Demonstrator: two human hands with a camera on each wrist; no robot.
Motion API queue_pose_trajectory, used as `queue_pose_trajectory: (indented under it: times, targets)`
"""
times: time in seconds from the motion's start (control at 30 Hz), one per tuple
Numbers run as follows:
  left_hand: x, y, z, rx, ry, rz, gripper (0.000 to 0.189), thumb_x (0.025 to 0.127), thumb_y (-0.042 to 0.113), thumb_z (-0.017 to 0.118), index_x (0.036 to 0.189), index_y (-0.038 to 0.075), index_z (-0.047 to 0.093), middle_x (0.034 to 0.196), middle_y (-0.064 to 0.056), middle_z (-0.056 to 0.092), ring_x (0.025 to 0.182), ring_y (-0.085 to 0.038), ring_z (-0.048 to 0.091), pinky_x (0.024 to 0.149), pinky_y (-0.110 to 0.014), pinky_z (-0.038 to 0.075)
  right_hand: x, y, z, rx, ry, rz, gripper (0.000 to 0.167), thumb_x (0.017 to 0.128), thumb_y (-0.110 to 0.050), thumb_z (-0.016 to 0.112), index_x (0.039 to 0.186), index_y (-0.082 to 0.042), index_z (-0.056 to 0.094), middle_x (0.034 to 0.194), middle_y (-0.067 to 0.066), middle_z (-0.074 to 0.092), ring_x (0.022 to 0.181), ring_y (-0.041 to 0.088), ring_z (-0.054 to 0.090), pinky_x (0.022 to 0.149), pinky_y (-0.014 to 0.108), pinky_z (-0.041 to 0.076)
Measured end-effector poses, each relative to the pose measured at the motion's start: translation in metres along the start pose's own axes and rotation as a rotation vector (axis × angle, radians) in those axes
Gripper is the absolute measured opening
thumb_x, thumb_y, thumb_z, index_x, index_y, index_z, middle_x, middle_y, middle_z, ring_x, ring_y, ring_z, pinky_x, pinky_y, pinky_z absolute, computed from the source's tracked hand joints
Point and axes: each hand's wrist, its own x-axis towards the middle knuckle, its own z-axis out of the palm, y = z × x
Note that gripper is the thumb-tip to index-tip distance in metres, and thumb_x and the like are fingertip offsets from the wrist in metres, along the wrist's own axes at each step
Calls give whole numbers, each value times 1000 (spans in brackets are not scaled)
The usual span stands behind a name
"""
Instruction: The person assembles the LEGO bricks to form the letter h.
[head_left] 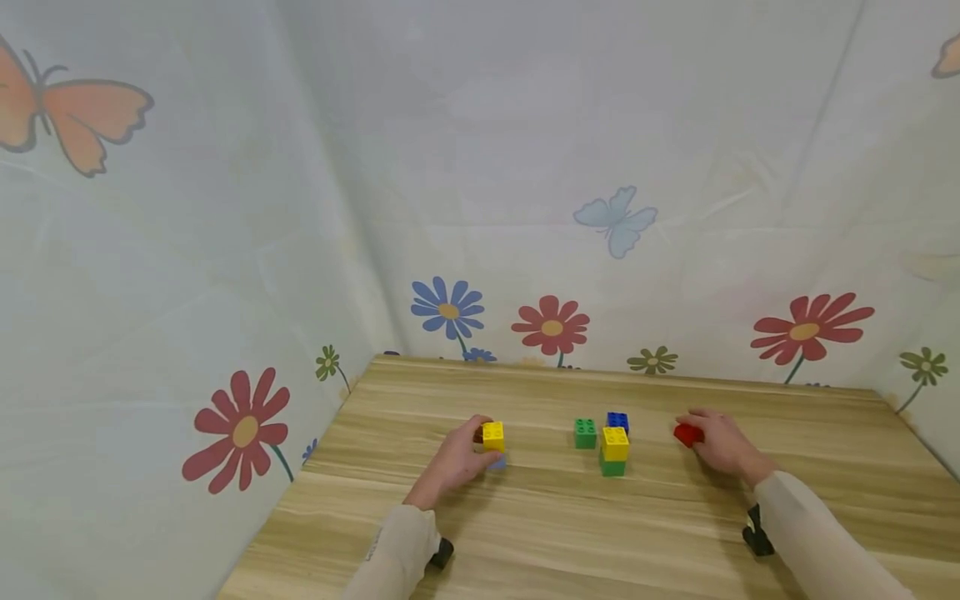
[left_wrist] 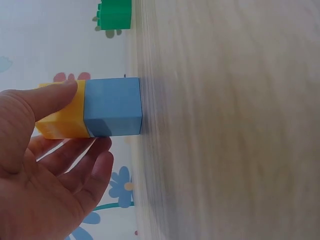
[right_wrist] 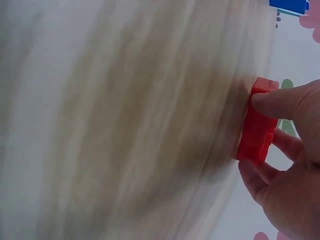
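Observation:
My left hand [head_left: 457, 457] grips a yellow building block [head_left: 492, 437], thumb on the near side and fingers on the far side. Directly beneath that block is a light blue block [left_wrist: 114, 107], the two stacked upright at the tabletop. Over to the right, my right hand [head_left: 722, 443] pinches a red building brick [right_wrist: 256, 125] between thumb and fingers, close to the table surface. The palm and fingers partly cover the red brick in the head view.
Between the hands stand a green block [head_left: 585, 434], a dark blue block [head_left: 618, 420] and, in front of it, a yellow block [head_left: 615, 444] on a green one [head_left: 612, 467]. The wooden table [head_left: 540, 533] meets a flower-printed curtain [head_left: 480, 167] at its back and left edges.

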Motion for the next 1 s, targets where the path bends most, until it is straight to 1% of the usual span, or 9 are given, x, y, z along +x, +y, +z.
queue_pose_trajectory:
  times: [0.17,0.3,0.43,0.57,0.7,0.9,1.0]
  targets:
    - [-1,-1,1,15,-2,28,46,89,16,67,129,6,47,110,-8,59,99,-22,56,83,-39,47,-3,-2,-1,-20,-13,34,36,73,5,67,109,4,64,108,29,57,96,48,52,81,61,40]
    - [-2,0,2,17,1,40,42,88,14,68,125,6,50,107,-6,60,96,-21,56,81,-38,47,-4,-5,-3,-31,-36,74,35,75,2,70,109,2,64,106,26,57,92,48,51,74,62,42]
    - [-3,3,4,22,2,45,40,87,15,69,122,7,52,105,-5,60,94,-19,56,80,-37,47,-6,-9,-5,-26,-63,104,35,76,-2,72,110,-1,63,100,22,56,89,45,50,70,61,42]
    - [-4,6,6,34,2,45,41,87,17,70,123,8,52,104,-4,60,94,-19,56,80,-37,47,-8,-14,-7,-20,-85,115,35,78,-4,72,111,-1,62,96,19,54,88,43,50,70,60,41]
    - [-5,12,9,35,-1,51,41,87,18,69,124,9,52,106,-3,60,96,-22,57,80,-36,46,-10,-21,-10,-17,-91,104,36,79,-6,73,112,-1,61,96,19,54,88,42,50,70,61,41]
    - [-5,23,11,46,-7,73,40,86,20,70,122,11,54,105,-2,61,94,-22,57,79,-35,47,-13,-30,-13,-8,-78,74,36,79,-8,74,112,-2,61,94,17,55,88,38,53,68,58,42]
    - [-7,28,14,40,-25,88,38,86,19,70,120,10,54,103,-1,61,95,-22,57,79,-35,47,-15,-33,-13,-11,-81,64,37,78,-8,74,112,-2,61,93,15,55,87,36,54,67,56,43]
